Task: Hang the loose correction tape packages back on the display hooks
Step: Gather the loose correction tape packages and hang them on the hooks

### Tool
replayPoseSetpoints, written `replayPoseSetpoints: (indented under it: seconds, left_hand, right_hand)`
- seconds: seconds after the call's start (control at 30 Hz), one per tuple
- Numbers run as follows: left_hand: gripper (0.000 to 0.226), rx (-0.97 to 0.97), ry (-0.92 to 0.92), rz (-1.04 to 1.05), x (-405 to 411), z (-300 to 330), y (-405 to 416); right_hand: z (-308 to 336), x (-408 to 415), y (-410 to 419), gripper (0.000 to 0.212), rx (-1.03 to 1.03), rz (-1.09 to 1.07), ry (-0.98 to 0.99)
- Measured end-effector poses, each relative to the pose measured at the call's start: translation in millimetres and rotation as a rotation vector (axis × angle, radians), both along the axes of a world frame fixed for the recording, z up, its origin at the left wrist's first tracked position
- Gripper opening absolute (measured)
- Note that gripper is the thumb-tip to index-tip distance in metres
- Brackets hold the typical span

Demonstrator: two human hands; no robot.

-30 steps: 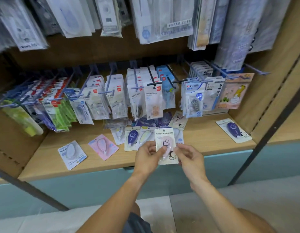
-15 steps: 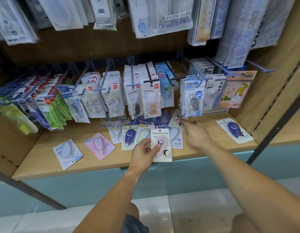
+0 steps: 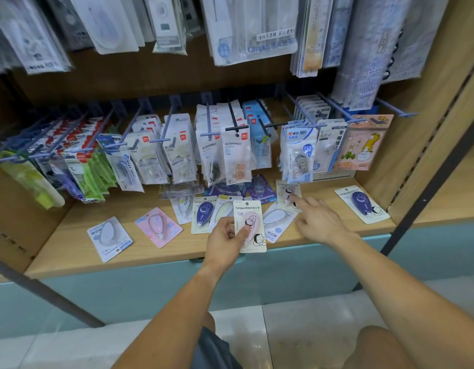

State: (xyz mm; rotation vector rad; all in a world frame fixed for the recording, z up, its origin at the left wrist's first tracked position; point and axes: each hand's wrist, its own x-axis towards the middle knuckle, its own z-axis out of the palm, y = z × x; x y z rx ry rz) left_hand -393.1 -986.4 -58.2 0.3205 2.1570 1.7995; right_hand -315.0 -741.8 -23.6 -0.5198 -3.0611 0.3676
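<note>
At the centre of the frame the left hand [image 3: 225, 239] pinches a pink correction tape package [image 3: 250, 227] between thumb and curled fingers, holding it just above the front edge of the wooden shelf [image 3: 70, 251]. Right of centre, the right hand [image 3: 319, 222] reaches with forefinger extended to a pale package [image 3: 287, 194] lying on the shelf, seemingly touching it. More loose packages lie across the shelf, beneath the display hooks [image 3: 209, 123] laden with hanging packs.
</note>
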Motion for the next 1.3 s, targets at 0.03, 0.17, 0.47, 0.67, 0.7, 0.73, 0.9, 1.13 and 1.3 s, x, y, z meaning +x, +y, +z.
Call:
replayPoseSetpoints:
  seconds: [0.03,0.17,0.47,0.67,0.7,0.73,0.9,1.13,1.3]
  left_hand:
    - [0.03,0.002,0.002,0.003,2.1,1.6,-0.5]
    - [0.026,-0.01,0.013,0.002,7.5,5.0,-0.9]
    - [0.031,-0.085,0.072,0.033,15.7,9.7,0.6]
    - [0.031,-0.115,0.085,0.034,19.3,14.9,-0.1]
    - [0.03,-0.12,0.089,0.034,20.4,15.6,0.1]
    - [0.03,-0.126,0.095,0.036,20.9,15.5,0.5]
    - [0.033,-0.112,0.059,0.047,20.2,16.0,4.0]
    - [0.024,0.285,-0.321,0.116,37.5,21.0,3.2]
    - [0.05,0.565,-0.588,-0.058,57.6,30.7,-1.8]
  right_hand:
    - [0.5,4.4,-2.0,0.068,0.024,-0.003,-0.011]
    - [-4.0,23.3,-7.9,0.067,0.058,-0.079,0.035]
    - [-4.1,50.1,-9.9,0.063,0.093,-0.169,0.186]
    - [-9.7,82.3,7.6,0.041,0.213,-0.123,0.208]
    - [-12.5,86.4,9.1,0.04,0.207,-0.138,0.255]
    - [-14.6,89.8,8.7,0.041,0.207,-0.156,0.314]
    - [-12.0,100.0,-22.3,0.045,0.103,-0.248,0.731]
    - [-21.4,97.2,-96.8,0.037,-0.019,0.018,0.99]
    - [-41.0,85.9,-134.5,0.037,-0.04,0.127,0.934]
